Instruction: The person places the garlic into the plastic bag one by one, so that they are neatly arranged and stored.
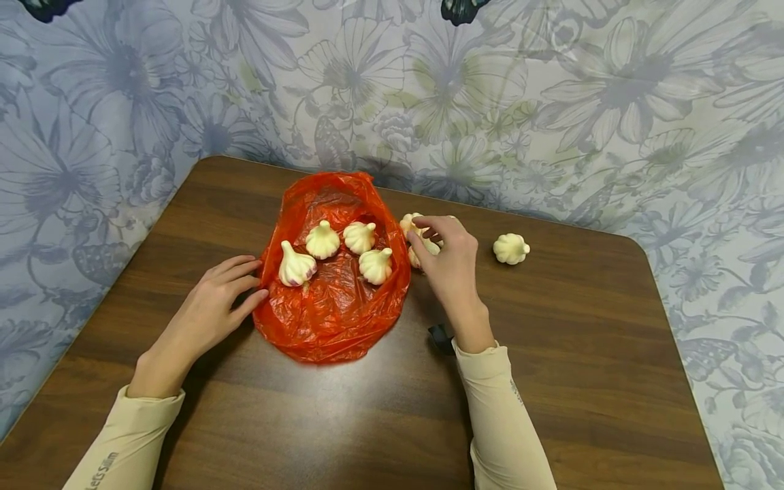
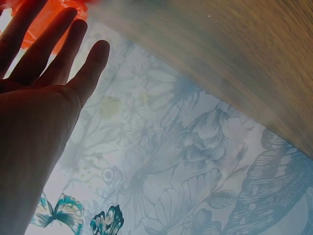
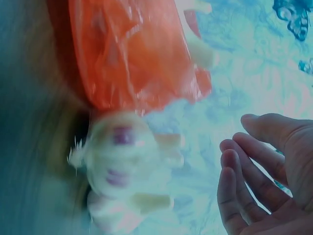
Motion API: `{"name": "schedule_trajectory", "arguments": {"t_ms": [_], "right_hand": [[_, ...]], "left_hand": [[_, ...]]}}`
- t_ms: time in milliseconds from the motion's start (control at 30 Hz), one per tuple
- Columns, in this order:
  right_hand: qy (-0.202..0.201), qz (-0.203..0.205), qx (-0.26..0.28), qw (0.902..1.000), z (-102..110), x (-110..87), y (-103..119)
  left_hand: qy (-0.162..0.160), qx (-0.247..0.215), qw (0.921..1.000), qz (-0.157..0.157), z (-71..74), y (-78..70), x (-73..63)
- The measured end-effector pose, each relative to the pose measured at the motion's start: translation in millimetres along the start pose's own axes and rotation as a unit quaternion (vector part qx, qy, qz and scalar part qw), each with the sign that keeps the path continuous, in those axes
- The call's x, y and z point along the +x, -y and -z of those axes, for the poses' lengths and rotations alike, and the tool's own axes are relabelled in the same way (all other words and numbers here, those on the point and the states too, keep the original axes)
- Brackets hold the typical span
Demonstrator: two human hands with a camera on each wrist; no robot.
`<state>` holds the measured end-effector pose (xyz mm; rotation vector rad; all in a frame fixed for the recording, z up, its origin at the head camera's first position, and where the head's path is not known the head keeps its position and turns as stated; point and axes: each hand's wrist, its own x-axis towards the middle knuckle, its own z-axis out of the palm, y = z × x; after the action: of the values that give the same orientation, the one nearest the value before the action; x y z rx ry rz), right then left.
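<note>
A red plastic bag (image 1: 331,327) lies spread with its mouth facing up, and several white garlic bulbs (image 1: 322,240) sit inside it. At the bag's left rim is my left hand (image 1: 211,306), its fingertips against the plastic and its fingers extended in the left wrist view. Just right of the bag, my right hand (image 1: 450,265) hovers over a small cluster of garlic bulbs (image 1: 409,223), partly hiding them. In the right wrist view its fingers are loosely bent with nothing between them, apart from the purple-marked bulbs (image 3: 122,152) beside the bag.
Farther right on the brown wooden table (image 1: 582,354) lies a single garlic bulb (image 1: 511,249). A floral-patterned cloth or wall covering (image 1: 453,88) rises behind the table's back edge. A small black piece (image 1: 441,338) shows by my right wrist.
</note>
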<state>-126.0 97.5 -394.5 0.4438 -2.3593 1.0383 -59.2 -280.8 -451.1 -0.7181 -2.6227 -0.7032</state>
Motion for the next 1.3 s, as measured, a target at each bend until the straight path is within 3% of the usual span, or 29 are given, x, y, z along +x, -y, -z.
{"name": "schedule_trajectory", "arguments": {"t_ms": [500,900,1133,1300], "right_hand": [[-0.053,-0.03,-0.039,0.9974,38.3,-4.1,-34.3],[-0.116,-0.136,-0.091,0.9797,88.8,-12.5,-81.8],[-0.129,-0.161,-0.102,0.9731,99.7,-17.1,-92.6],[-0.115,-0.205,-0.118,0.9647,100.4,-20.0,-96.1]], "left_hand": [[-0.003,-0.002,1.0,0.006,-2.2,0.7,-4.2],[-0.003,-0.006,1.0,0.003,-2.3,2.2,-1.0],[-0.003,-0.007,1.0,0.006,-2.7,2.2,-1.6],[-0.008,-0.005,1.0,-0.003,-3.2,2.9,-1.4]]}}
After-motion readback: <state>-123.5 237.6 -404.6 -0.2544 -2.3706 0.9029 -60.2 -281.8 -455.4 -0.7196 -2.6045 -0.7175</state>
